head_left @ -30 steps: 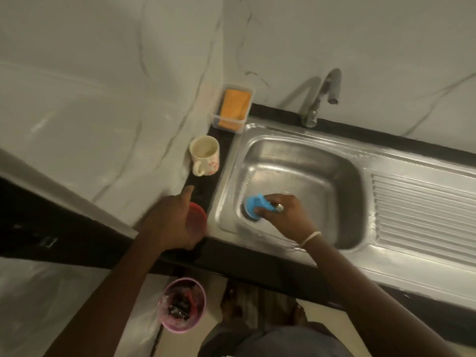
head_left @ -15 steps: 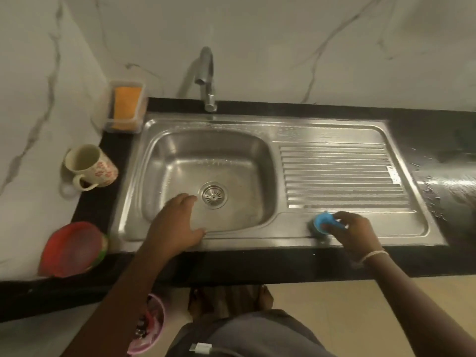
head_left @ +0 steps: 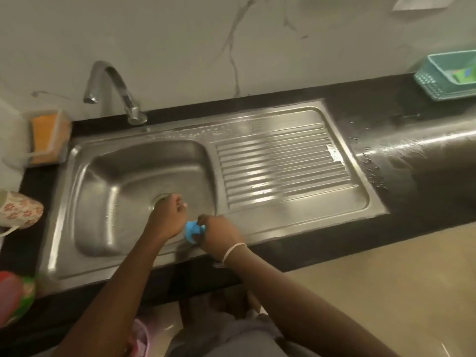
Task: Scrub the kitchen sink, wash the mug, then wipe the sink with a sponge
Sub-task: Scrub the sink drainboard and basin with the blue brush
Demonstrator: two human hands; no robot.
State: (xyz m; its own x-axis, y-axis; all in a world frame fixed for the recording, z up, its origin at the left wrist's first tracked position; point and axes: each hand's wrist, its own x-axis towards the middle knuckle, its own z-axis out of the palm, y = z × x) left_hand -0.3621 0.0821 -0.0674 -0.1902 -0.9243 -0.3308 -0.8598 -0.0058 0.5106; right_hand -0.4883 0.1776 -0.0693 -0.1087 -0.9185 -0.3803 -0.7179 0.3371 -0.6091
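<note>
A steel sink [head_left: 108, 181] with a ribbed drainboard [head_left: 283, 163] is set in a black counter. My right hand [head_left: 221, 234] grips a blue scrubber [head_left: 192, 230] against the sink's front rim, at the basin's front right corner. My left hand [head_left: 168, 215] hovers over the basin beside it with fingers curled, covering part of the drain; it holds nothing that I can see. A floral mug [head_left: 20, 210] stands on the counter at the left edge. An orange sponge [head_left: 46, 135] sits in a clear holder at the back left.
The tap [head_left: 113, 86] curves over the basin's back rim. A teal basket [head_left: 448, 76] stands at the back right, with water drops on the counter [head_left: 412, 155] near it. A red and green object [head_left: 15, 297] lies at the front left.
My right hand has slid the scrubber left along the front rim from below the drainboard to the basin corner. My left hand has lifted from the rim and curled over the drain.
</note>
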